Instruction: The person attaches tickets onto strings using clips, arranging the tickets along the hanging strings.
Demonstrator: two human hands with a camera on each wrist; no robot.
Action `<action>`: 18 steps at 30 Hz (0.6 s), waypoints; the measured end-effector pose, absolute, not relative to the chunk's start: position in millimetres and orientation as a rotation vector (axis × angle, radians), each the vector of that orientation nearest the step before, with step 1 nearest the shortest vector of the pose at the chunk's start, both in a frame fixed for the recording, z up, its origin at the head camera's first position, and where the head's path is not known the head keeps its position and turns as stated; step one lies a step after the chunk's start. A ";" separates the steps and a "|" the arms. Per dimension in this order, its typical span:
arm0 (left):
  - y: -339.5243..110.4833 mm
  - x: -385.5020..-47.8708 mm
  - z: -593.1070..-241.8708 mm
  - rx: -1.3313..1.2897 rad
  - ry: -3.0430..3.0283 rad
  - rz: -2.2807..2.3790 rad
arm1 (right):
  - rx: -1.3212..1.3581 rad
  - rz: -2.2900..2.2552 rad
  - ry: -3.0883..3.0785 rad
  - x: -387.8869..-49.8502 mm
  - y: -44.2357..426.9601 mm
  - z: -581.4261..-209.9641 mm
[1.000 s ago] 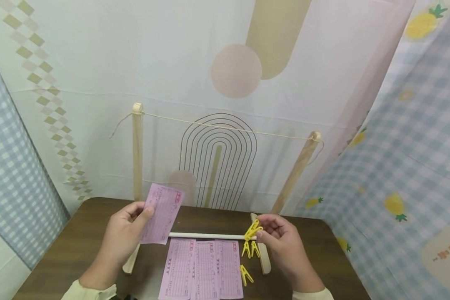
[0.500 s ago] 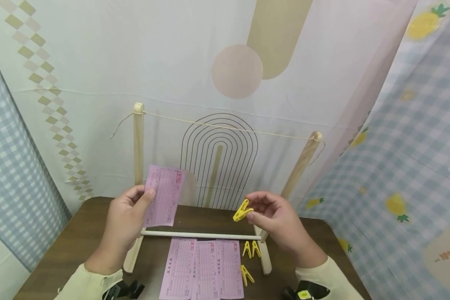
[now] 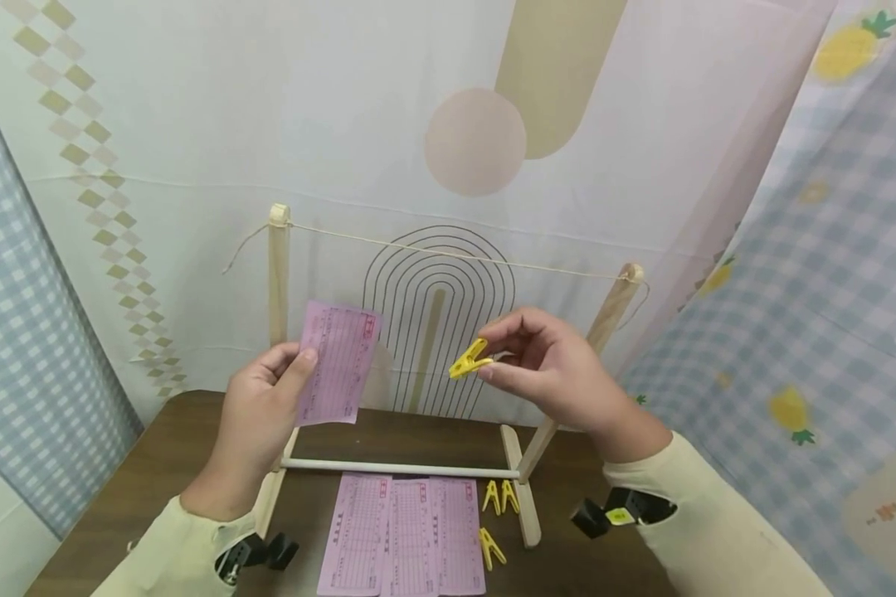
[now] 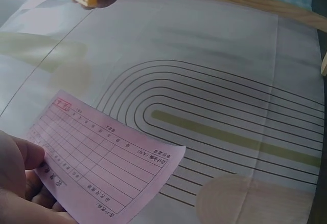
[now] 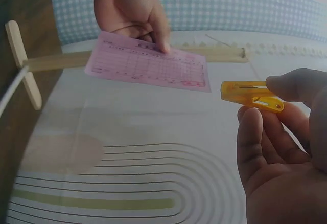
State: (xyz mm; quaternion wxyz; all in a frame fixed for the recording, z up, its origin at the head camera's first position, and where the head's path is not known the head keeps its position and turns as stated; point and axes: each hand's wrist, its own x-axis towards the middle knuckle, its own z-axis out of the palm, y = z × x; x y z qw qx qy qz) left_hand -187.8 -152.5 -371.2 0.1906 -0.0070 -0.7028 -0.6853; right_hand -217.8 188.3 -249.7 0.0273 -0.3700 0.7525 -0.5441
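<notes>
Currently, left hand (image 3: pixel 257 414): a pink slip (image 3: pixel 341 365) is being pinched by one edge, appearing below the string (image 3: pixel 448 252).
Right hand (image 3: pixel 556 371): a yellow clothespin (image 3: pixel 469 361) is being pinched, apart from the slip.
Table (image 3: pixel 157 464): three more slips (image 3: pixel 411 535) and three more clothespins (image 3: pixel 487 543) are being supported.

In my head feed I see a dark brown, wood-grained bench (image 3: pixel 160 473) at six o'clock, a pale cloth backdrop (image 3: pixel 373 133) printed with thin arches at twelve, blue-and-white gingham cloth (image 3: pixel 26 332) at nine and blue-and-white checked cloth (image 3: pixel 814 290) with yellow pineapples at three.
</notes>
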 end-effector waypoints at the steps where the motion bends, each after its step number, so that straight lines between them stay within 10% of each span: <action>1: -152.6 -188.6 -368.6 -0.023 -1.971 -1.923 | -1.155 -1.674 2.321 -218.3 186.1 -243.7; 18: -139.7 -207.0 -339.0 -0.080 -1.791 -2.023 | -1.197 -1.546 2.593 -225.1 150.2 -152.5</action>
